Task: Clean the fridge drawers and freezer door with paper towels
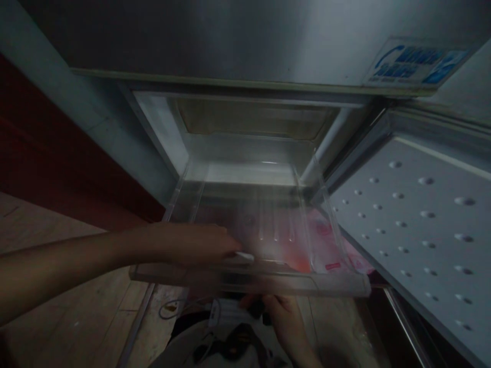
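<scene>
Head view looks down into an open freezer compartment (253,120) under dim light. Clear plastic drawer (268,278) is pulled well out of the compartment and projects toward the person, its front rim running level across the middle of the picture. Left hand (199,244) reaches in from the left with the forearm level, lying on the drawer's front left portion; the fingers point right, laid flat and close together over something small and pale (244,255) that sticks out just beyond the fingertips. Whether the fingers clasp that item or only cover it cannot be told. Right hand (282,317) sits below the drawer's front rim, fingers curled up toward the underside of the rim and closed round a dark object (256,308); what that object is cannot be told. Contents of the drawer: pink and red plastic packets (326,243) lie at its right side and right front corner, seen through the clear wall; the left half shows bare ribbed plastic. Freezer door (422,225) stands open at the right, its white inner panel dotted with rows of small dimples. Closed upper door (230,36) carries a blue and white sticker (416,64) near its right edge. Wooden floor (76,306) lies below on the left, and a red wall (46,153) stands beside the appliance.
</scene>
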`<state>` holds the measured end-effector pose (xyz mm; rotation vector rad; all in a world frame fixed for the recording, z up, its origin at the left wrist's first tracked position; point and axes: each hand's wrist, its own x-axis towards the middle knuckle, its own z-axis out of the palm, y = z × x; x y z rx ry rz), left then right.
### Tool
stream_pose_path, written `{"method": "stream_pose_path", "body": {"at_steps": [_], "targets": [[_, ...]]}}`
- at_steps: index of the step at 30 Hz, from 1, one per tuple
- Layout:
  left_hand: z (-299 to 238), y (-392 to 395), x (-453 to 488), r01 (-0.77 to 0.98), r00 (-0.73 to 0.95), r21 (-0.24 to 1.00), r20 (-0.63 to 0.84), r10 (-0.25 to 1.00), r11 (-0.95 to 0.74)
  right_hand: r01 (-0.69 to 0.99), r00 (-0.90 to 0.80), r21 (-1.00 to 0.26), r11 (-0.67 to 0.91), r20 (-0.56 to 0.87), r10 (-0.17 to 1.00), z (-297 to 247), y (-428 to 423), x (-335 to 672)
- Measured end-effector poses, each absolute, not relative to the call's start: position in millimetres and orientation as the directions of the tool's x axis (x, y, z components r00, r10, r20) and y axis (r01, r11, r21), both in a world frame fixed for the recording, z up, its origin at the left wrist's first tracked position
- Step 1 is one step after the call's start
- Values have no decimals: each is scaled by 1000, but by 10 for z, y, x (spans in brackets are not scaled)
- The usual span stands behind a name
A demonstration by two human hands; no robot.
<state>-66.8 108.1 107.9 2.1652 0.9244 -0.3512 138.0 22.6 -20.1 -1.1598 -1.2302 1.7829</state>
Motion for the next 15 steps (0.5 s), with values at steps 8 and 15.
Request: {"method": "stream_pose_path", "body": {"at_steps": [8, 15], "targets": [[951, 1357, 360, 432, 891, 434, -338, 302, -791, -54, -359, -927, -372, -329, 873, -131, 232, 1328], [869, 1343, 526, 474, 876, 431, -321, 361, -768, -137, -379, -933, -333, -261, 888, -139, 231, 1310]]}}
